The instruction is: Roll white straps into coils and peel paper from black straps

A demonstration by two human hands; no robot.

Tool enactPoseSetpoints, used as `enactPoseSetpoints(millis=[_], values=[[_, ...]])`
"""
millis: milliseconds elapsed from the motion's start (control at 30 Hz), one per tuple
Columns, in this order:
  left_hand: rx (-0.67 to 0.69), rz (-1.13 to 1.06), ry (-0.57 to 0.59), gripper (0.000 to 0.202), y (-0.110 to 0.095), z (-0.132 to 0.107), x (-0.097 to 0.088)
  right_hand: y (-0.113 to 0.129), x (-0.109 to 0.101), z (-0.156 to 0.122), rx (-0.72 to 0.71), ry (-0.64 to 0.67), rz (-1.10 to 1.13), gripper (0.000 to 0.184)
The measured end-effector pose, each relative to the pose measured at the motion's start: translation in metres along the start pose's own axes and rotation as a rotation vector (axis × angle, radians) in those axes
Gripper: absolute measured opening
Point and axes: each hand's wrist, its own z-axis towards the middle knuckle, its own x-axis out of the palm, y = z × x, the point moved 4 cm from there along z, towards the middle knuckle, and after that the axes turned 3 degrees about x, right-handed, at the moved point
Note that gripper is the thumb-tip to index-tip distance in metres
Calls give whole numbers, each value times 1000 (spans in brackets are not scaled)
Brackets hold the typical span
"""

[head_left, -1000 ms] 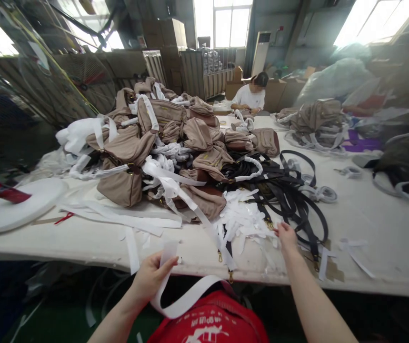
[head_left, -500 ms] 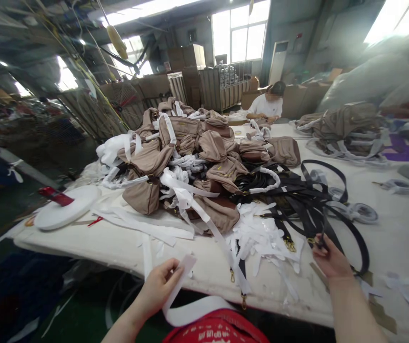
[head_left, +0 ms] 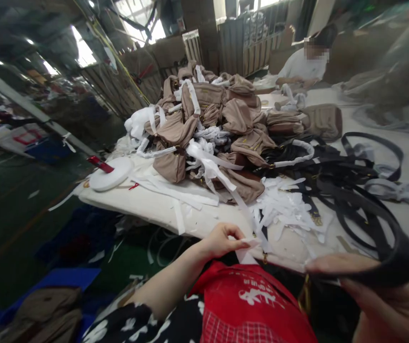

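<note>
My left hand is closed, thumb and fingers pinching the end of a white strip in front of the red apron. At the lower right, close to the camera, my right hand grips a black strap, which loops back over the hand. A gold clasp hangs at the strap's end, beside my fingertips. Just beyond both hands lies a heap of small white pieces, and more black straps are tangled to its right.
Beige bags with white-wrapped handles are piled on the white table. A white roll with a red object on it rests at the table's left corner. Coiled straps lie right. Another person works across the table.
My right hand has lifted the black strap from the table and brought it toward my body. My left hand, still pinching the white strip, is nearer the right hand. The view has turned left and down.
</note>
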Motion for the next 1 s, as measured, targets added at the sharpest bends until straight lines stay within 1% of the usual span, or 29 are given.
enactPoseSetpoints(millis=[67, 133, 200, 267, 400, 533, 667, 733, 800, 833, 933, 967, 1000], values=[[7, -30, 8, 55, 1, -3, 5, 7, 11, 19, -60, -86, -53, 21], [0, -52, 16, 57, 5, -8, 8, 11, 25, 34, -192, -100, -152, 18], [-31, -72, 18, 59, 9, -13, 9, 10, 37, 40, -290, -105, -237, 19], [-73, -90, 15, 60, 15, -20, 8, 3, 44, 40, -301, -96, -239, 21], [-120, -130, 10, 63, 22, -35, 1, -15, 52, 37, -175, -50, -164, 24], [-103, -144, -15, 61, 25, -49, -7, -20, 63, 40, -108, 5, -225, 25], [-34, -104, -14, 54, 24, -59, -13, -21, 85, 44, -35, 148, -311, 33], [9, -102, 12, 53, 23, -60, -13, -21, 97, 45, -11, 196, -329, 32], [34, -153, 42, 54, 24, -60, -12, -22, 110, 47, 3, 241, -314, 32], [35, -196, 53, 55, 26, -59, -11, -25, 116, 47, 19, 279, -300, 32], [-1, -339, 54, 59, 34, -55, -6, -41, 135, 50, 122, 458, -274, 35], [-23, -380, 53, 61, 37, -54, -5, -48, 139, 52, 159, 500, -250, 37], [-48, -416, 55, 62, 40, -54, -3, -55, 141, 55, 191, 511, -203, 39]])
